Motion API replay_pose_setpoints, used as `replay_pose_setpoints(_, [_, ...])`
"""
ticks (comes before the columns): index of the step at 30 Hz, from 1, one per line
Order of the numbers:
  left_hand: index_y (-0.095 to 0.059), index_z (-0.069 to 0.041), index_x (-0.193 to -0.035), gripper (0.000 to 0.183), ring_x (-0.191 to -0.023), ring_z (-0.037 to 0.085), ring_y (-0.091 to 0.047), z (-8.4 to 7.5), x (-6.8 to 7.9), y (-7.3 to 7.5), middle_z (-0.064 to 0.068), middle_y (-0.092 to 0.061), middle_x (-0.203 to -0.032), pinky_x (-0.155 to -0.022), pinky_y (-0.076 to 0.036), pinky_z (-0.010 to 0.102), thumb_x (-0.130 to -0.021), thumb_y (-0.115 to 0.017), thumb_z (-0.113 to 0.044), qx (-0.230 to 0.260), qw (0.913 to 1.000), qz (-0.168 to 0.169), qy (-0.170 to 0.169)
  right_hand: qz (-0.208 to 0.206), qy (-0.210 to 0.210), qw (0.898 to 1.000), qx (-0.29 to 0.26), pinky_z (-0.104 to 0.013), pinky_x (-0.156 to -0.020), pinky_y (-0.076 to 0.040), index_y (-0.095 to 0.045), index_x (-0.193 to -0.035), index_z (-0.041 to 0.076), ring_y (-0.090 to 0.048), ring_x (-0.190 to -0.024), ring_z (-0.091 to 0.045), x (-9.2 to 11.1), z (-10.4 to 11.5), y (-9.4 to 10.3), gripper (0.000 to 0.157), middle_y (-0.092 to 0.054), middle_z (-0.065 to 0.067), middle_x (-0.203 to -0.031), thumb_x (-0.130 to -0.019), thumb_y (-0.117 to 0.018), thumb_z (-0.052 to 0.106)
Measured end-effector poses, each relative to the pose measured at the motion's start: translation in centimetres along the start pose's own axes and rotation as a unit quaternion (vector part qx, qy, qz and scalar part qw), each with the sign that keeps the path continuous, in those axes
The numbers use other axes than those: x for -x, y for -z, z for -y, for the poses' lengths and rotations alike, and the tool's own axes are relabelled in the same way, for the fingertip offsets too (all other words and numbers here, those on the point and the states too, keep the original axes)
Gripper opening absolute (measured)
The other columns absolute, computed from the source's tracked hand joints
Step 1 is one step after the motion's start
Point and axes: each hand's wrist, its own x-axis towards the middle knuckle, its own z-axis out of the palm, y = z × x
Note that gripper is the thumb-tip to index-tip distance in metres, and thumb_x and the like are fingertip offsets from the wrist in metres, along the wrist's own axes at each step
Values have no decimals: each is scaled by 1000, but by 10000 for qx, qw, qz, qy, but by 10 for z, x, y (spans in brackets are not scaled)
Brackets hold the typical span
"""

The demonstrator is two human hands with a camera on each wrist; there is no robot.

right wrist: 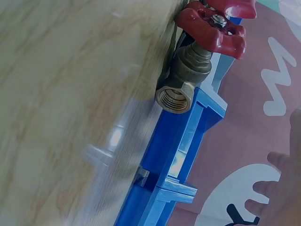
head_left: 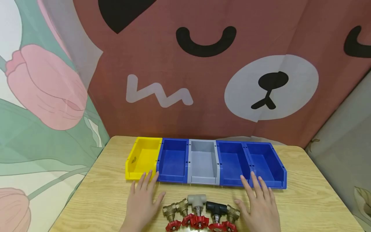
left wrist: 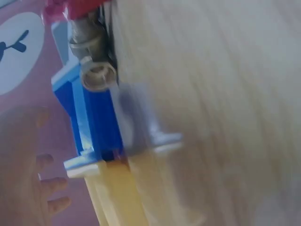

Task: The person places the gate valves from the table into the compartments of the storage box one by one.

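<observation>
Several valves with red handwheels stand in a row at the table's front. Two brass valves (head_left: 169, 211) are on the left, then a grey-bodied valve (head_left: 197, 200), a black-bodied valve (head_left: 216, 208) and another brass valve (right wrist: 183, 75) on the right. My left hand (head_left: 141, 204) is left of the row, fingers spread, its fingertips by the front of the yellow bin (head_left: 145, 158). To the right of the row, my right hand (head_left: 261, 206) has its fingers spread before the right-hand blue bins (head_left: 265, 164). Neither hand holds anything.
Joined bins run across the wooden table (head_left: 98, 190): yellow, a blue bin (head_left: 174, 161), a grey bin (head_left: 204, 161), then two more blue. Behind the table hangs a brown bear-print cloth (head_left: 203, 112). A floral cloth (head_left: 43, 96) hangs at the left.
</observation>
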Motion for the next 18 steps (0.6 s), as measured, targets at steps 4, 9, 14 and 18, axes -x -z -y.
replay_pose_setpoints(4, [-50, -11, -145, 67, -136, 38, -42, 11, -5, -2, 14, -47, -148, -108, -31, 63, -91, -67, -47, -60, 9999, -63, -78, -104, 80, 9999, -27, -66, -106, -26, -36, -153, 24, -32, -135, -46, 1, 0, 0, 73, -35, -20, -154, -91, -65, 50])
replay_pose_setpoints(9, [-56, -6, -138, 58, -131, 37, -47, 23, -13, -2, 15, -53, -142, -106, -34, 63, -92, -68, -39, -107, 9997, -127, -178, -224, 221, 9994, -105, -64, -105, -28, -40, -151, 22, -33, -135, -45, 4, 1, -1, 70, -37, -20, -152, -92, -64, 50])
replay_pose_setpoints(14, [-61, -5, -131, 47, -125, 38, -52, 34, -20, -3, 17, -58, -135, -104, -38, 61, -92, -70, -29, -96, 9989, -273, -371, -321, 343, 9988, -135, -63, -104, -29, -40, -151, 22, -34, -134, -44, 5, 1, -2, 69, -36, -19, -153, -92, -64, 49])
replay_pose_setpoints(18, [-61, -3, -130, 47, -123, 38, -53, 40, -26, 0, 17, -60, -131, -101, -41, 60, -90, -72, -25, -194, 9977, -308, -574, -307, 351, 9988, -152, -64, -104, -29, -39, -151, 21, -33, -135, -44, 7, 3, -3, 70, -35, -18, -154, -92, -65, 46])
